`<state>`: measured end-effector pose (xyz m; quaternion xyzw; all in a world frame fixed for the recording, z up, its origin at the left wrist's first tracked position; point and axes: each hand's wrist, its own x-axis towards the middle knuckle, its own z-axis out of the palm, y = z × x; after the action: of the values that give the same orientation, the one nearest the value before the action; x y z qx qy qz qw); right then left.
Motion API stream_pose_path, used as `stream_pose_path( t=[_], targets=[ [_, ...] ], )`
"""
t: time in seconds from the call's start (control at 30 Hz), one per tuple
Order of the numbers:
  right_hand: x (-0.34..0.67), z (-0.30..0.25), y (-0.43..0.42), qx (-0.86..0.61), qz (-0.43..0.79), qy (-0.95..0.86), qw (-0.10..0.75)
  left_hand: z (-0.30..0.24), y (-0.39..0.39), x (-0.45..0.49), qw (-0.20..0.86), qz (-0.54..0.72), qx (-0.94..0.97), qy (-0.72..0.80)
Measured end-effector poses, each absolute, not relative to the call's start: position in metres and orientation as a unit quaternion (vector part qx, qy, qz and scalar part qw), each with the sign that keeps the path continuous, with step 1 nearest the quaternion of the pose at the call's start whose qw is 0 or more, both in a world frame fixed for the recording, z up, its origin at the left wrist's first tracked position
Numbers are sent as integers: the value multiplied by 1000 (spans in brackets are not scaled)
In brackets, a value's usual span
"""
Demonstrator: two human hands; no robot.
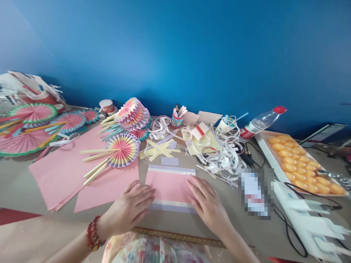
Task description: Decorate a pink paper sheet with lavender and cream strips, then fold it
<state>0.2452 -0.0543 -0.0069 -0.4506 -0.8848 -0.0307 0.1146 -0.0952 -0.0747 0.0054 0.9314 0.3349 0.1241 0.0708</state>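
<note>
A pink paper sheet (170,184) with white and lilac strips along its far and near edges lies flat in front of me. My left hand (131,204) rests on its left end, fingers stretched out together. On the right end lies my right hand (208,201), its fingers flat and slightly spread. Neither hand grips anything. Just beyond the sheet is a small lilac paper piece (169,161), with crossed cream paper strips (161,149) behind it. To the left, a round pleated paper fan (123,149) with cream sticks lies on larger pink sheets (68,164).
More pleated fans (35,115) lie at the far left. White paper curls (222,162) heap right of centre near a pen cup (177,118). A red-capped bottle (263,122) leans by a tray of orange oval items (298,160). A white power strip (304,215) with cables is at right.
</note>
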Motion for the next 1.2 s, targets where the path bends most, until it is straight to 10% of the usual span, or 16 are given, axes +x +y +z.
stream_pose_path(
  t=[1.2],
  targets=[
    [241,-1,-52,-465,16,-877,116,3,-49,-99,44,77,916,391]
  ],
)
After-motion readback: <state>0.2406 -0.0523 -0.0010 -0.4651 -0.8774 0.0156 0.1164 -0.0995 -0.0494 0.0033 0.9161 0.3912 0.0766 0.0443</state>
